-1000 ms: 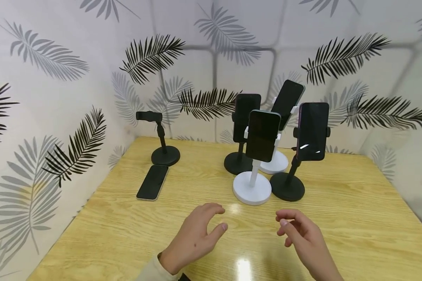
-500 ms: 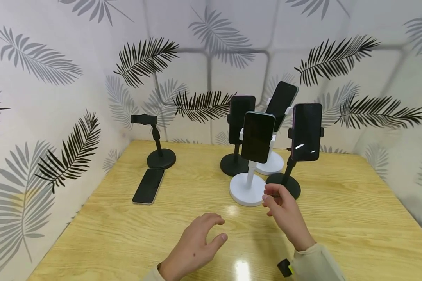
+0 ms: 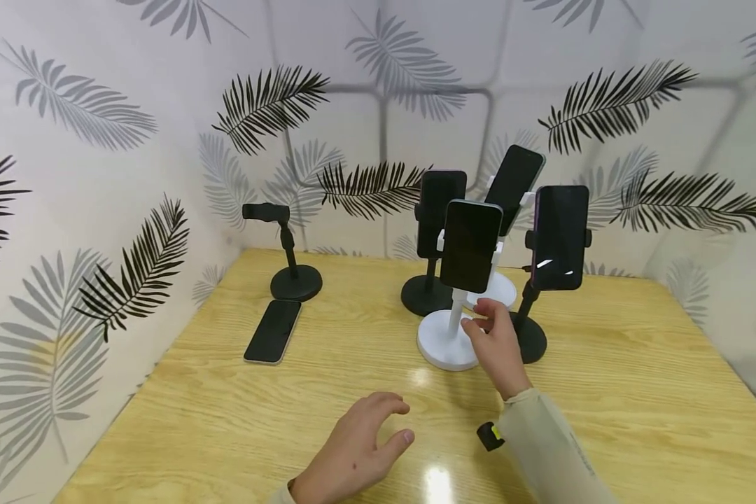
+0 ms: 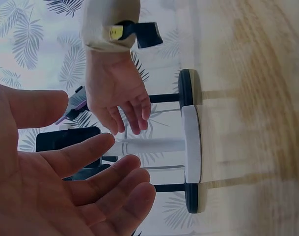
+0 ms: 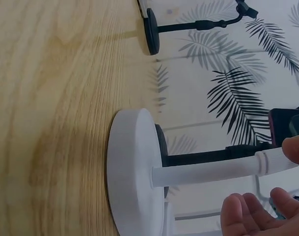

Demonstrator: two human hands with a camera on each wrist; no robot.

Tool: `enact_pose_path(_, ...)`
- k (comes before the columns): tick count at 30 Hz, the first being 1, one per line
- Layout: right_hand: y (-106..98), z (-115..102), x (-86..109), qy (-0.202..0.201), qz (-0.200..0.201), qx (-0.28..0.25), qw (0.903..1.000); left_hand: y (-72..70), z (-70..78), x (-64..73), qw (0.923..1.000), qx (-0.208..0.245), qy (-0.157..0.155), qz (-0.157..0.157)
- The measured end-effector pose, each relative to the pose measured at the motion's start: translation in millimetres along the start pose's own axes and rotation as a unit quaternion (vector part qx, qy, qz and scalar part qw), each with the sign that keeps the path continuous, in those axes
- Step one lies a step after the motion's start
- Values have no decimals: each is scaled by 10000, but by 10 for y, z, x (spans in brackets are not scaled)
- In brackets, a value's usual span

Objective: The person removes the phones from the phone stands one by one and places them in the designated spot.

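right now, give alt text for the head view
Person's right hand close to the front white phone stand, one of four holding phones; left hand above a wooden table. At left, a phone lies flat near an empty black stand.

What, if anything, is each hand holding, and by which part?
Nothing: the left hand is empty; the right hand is beside the front white phone stand's stem, not gripping.

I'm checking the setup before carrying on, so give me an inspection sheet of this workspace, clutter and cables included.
Surface: wood-grain table
Job's things: front white stand holding an upright phone; three more loaded stands close by; further left, an empty black stand and a flat phone
Clutter: nothing seen
Hands: right hand at the front white stand's pole, contact unclear; left hand open, holding nothing
Cables: nothing seen
Surroundings: leaf-patterned backdrop
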State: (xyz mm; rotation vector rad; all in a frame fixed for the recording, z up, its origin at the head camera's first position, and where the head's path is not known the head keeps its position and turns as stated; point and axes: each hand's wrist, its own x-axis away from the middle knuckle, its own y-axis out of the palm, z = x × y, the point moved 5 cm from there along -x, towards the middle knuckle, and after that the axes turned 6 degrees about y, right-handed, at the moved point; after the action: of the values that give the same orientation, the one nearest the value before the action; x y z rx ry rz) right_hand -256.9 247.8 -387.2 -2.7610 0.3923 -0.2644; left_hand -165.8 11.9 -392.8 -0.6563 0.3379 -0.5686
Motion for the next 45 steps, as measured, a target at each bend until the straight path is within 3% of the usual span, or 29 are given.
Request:
enact_pose_path(11,65,-24,-271,67,-44,-166,9998,62,-43,10,9999,-61,36,-101)
enact_pose_path(21,159,-77,-459,-656,-592,-328,9955,145,-91,18,9988,-134,-18,-475)
enact_pose_path(26,206,-64,-500,-720,-866,97,9936,168,-132,12,9985,-36,-152,-533)
enact_pose_path(33,270,-54,-506,-768,-935,765,9897,199,-153,25,9979,-93,-81,-630)
enact_pose_path(39,269,-53,-521,-831,-1065,958,9862,210,-166,7,9974,-93,-85,-716)
enact_pose_path(45,265,-29,-544,-943,-1160,916,9845,226,-182,12,9966,-99,-276,-770)
